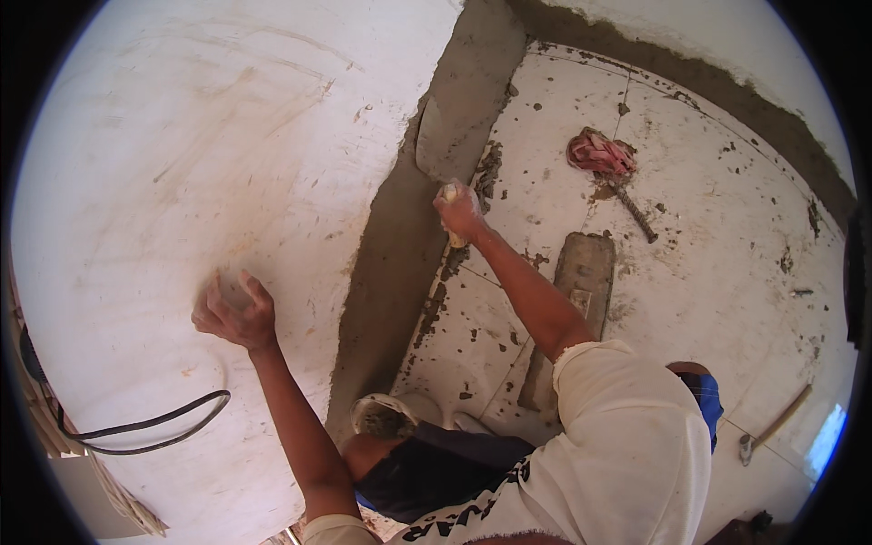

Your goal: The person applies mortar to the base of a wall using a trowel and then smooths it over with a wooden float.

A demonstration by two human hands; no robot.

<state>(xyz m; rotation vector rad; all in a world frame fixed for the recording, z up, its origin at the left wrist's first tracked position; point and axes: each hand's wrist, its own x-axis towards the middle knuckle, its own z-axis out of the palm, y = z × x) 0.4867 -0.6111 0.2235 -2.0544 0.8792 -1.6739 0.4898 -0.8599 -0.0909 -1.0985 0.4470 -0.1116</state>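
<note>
My right hand (461, 214) is closed around the light handle of a trowel (434, 143). Its blade lies against the band of grey mortar (386, 241) along the foot of the white wall (182, 136). Further left, my left hand (236, 311) is on or close to the wall surface, its fingers bent and apart, holding nothing. Wet mortar crumbs (436, 304) are strewn along the floor edge below the band. Near my knee stands a bucket (422, 406) with grey mortar inside.
On the tiled floor (708, 300) lie a long mortar-coated board (584, 263), a crumpled pink cloth (599, 153), a ridged metal rod (636, 213) and a hammer (777, 422). A black cable (154, 436) loops across the wall at lower left. Another mortar band (708, 68) follows the far wall.
</note>
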